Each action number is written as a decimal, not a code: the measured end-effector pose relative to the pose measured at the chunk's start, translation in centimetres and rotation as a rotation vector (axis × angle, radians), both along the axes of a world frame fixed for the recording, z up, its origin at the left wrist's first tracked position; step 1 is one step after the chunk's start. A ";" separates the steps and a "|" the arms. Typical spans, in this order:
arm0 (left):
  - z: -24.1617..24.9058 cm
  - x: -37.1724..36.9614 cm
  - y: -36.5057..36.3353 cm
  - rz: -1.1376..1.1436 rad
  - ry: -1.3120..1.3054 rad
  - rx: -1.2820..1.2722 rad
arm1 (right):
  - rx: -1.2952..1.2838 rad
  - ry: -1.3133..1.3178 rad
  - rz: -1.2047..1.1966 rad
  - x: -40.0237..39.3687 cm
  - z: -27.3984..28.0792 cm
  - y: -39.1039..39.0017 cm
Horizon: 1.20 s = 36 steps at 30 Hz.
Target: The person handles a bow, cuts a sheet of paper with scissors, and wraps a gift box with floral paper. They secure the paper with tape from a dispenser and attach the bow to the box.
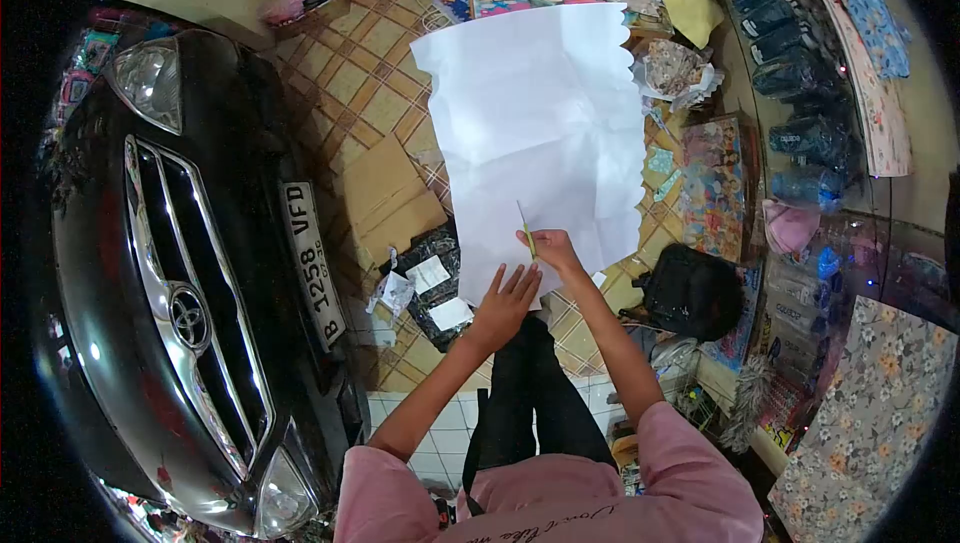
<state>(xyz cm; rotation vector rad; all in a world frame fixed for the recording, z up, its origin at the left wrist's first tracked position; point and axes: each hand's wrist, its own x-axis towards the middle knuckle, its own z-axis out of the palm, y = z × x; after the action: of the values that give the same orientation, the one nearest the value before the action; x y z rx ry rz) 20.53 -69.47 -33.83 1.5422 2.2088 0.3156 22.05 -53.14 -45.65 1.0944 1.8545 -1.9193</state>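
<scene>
White sheet point(540, 93) spread over tiled floor point(365, 108), right edge scalloped, near end by person's black-trousered legs point(535, 383). Left hand point(505, 305) flat on sheet near that end, fingers slightly apart, gripping nothing. Right hand point(548, 246) just beyond, fingers closed around slim yellow tool point(527, 231), its thin tip pointing away from person. Cardboard point(385, 193) and black plastic point(436, 255) left of sheet; black bag point(695, 293) right; dark car point(205, 273) farther left.

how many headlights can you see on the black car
2: one clear rounded headlight at the glossy black car's far front corner, another clear headlight at its near front corner.
</scene>
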 end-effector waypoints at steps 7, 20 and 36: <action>0.3 0.2 0.3 0.023 0.005 -0.108 | 0.015 0.052 -0.029 -1.1 -0.7 -0.9; 0.5 0.8 0.9 0.034 0.023 -0.125 | -0.068 0.066 -0.059 -3.0 0.4 0.1; 0.3 2.1 2.1 -0.001 -0.019 -0.168 | -0.152 -0.012 0.153 -5.0 1.1 3.4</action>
<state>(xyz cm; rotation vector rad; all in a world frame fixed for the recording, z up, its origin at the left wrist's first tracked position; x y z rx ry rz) 22.65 -67.36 -33.52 1.4440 2.1607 0.1391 17.06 -49.77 -44.58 0.8888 1.7011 -1.9246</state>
